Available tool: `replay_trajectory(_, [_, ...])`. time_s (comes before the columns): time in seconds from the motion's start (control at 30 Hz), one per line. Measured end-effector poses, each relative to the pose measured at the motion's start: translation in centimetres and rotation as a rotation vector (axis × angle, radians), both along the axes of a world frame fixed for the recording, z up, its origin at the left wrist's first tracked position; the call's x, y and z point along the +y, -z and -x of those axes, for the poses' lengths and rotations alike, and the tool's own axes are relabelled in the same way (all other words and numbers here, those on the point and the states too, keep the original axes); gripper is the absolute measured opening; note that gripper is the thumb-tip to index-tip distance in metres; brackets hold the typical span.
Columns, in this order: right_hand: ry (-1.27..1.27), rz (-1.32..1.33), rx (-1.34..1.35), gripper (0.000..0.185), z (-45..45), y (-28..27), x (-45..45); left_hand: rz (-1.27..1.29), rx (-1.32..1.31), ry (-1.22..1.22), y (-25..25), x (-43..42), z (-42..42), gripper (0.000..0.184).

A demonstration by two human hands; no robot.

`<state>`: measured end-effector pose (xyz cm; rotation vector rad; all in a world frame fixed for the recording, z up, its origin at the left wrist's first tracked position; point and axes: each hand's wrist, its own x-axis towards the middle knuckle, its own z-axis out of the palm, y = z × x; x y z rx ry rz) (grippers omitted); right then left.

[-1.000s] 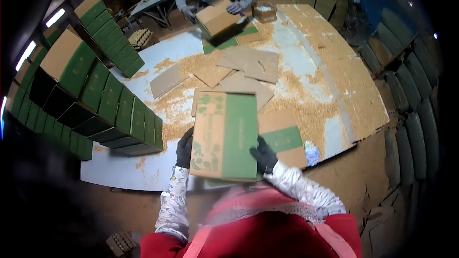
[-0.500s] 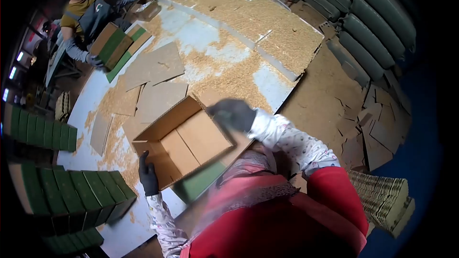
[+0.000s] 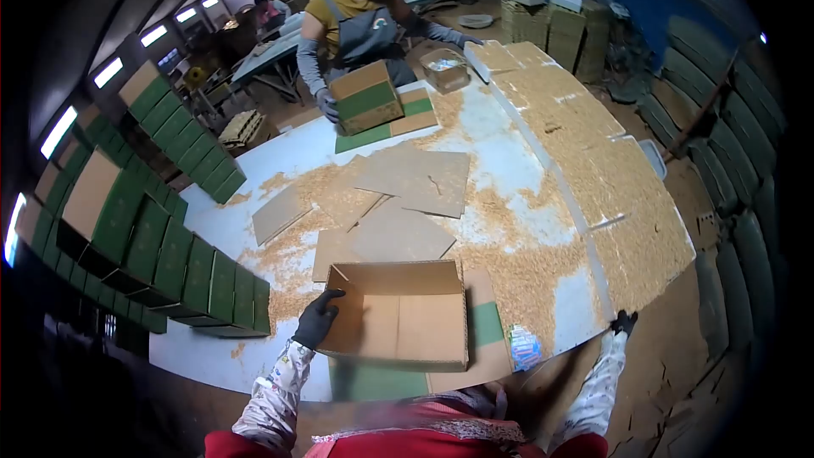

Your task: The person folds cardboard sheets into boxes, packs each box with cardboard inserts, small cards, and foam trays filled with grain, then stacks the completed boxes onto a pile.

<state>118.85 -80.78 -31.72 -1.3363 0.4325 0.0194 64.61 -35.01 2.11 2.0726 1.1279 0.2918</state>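
An open-topped cardboard box rests on a green and brown cardboard sheet at the near edge of the table. My left hand, in a dark glove, grips the box's left wall, thumb over the rim. Far to the right, my right hand, also gloved, is at the table edge by the near end of a pale strip; its fingers are too small and dark to read. Blue and white packets lie to the right of the box.
Loose cardboard sheets and yellowish shreds cover parts of the white table. A thick shredded layer lies beyond the strip. Stacked green boxes stand at left. Across the table a person holds another box.
My view has swung up and to the left. The box now rests lower on the sheet. My right hand has left its rim and reached right to the table edge; my left hand stays on it.
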Motion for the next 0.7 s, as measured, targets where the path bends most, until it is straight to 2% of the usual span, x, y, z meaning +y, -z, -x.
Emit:
replay_trajectory(0.07, [-0.147, 0.217, 0.046, 0.077, -0.2, 4.3, -2.5, -0.013, -0.042, -0.007, 0.9, 0.4, 0.4, 0.038])
replay_trajectory(0.1, [-0.107, 0.305, -0.148, 0.077, -0.9, 11.0, -5.4, -0.048, -0.055, 0.02, 1.4, 0.6, 0.8, 0.042])
replay_trajectory(0.13, [-0.015, 0.172, -0.366, 0.054, 1.2, 10.7, -5.1, -0.081, -0.066, 0.047, 1.8, 0.4, 1.2, 0.046])
replay_trajectory(0.17, [-0.019, 0.085, -0.247, 0.054, 2.6, 8.1, -4.4, -0.078, -0.086, 0.025, 1.9, 0.1, 1.2, 0.046])
replay_trajectory(0.23, [-0.079, -0.038, -0.064, 0.054, 4.6, 0.7, -1.5, -0.338, -0.039, 0.046, 1.7, -0.5, 0.9, 0.055])
replay_trajectory(0.27, [-0.11, -0.09, -0.019, 0.054, 5.3, -1.8, -0.4, -0.332, -0.054, 0.031, 1.7, -0.5, 1.1, 0.055])
replay_trajectory(0.33, [-0.199, -0.187, 0.017, 0.054, 6.0, -6.5, 1.1, -0.263, 0.027, 0.019, 1.8, -0.3, 1.2, 0.061])
replay_trajectory(0.53, [-0.567, -0.466, 0.05, 0.056, 10.0, -19.6, 5.7, -0.1, -0.073, 0.017, 1.7, -0.1, 1.5, 0.06])
replay_trajectory(0.7, [-1.052, -0.735, 0.058, 0.058, 15.6, -29.1, 13.7, -0.23, -0.141, 0.048, 4.2, 0.8, 2.0, 0.056])
